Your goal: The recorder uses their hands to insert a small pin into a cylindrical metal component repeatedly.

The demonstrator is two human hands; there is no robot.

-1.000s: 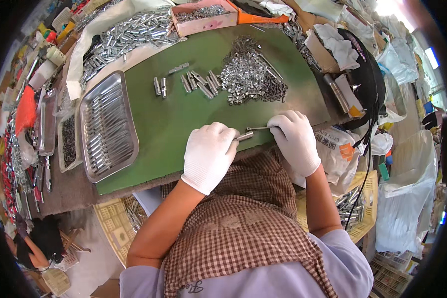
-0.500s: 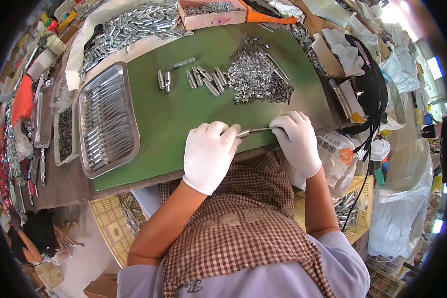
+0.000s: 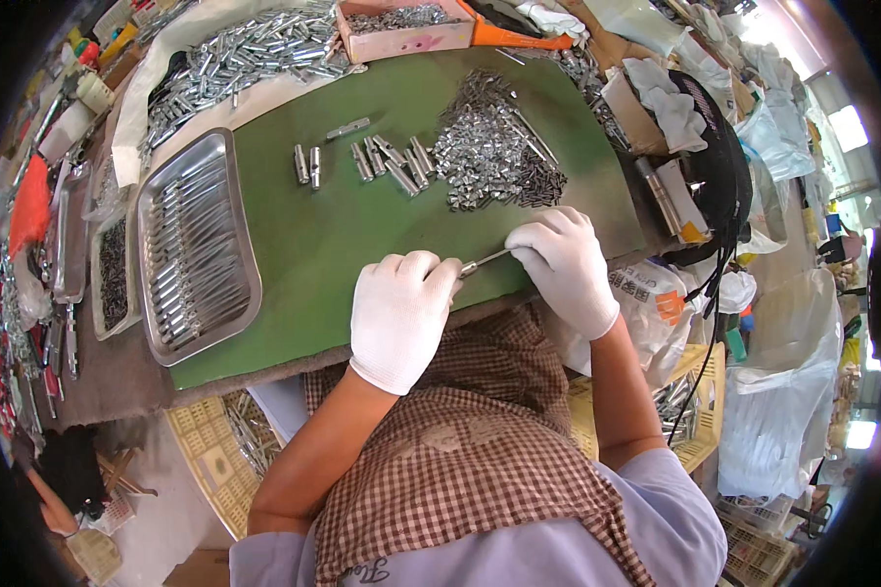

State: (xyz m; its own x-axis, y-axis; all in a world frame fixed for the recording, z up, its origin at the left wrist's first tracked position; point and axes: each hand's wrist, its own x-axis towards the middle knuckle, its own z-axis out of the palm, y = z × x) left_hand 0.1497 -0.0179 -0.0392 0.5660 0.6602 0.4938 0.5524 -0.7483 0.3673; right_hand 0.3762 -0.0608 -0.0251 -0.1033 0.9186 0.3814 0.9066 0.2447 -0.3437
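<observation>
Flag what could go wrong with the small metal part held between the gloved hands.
The left hand and right hand hold a thin metal piece right at the green mat's near edge, so a slip could drop it off the table. The loose parts pile sits close behind; a sweep might scatter it.

We held both gloved hands close together near the picture's centre. Our left hand (image 3: 398, 313) curled into a loose fist, knuckles toward twelve o'clock. Our right hand (image 3: 561, 264) sat at its two o'clock, fingers pinched, bare forearms trailing toward six.
</observation>
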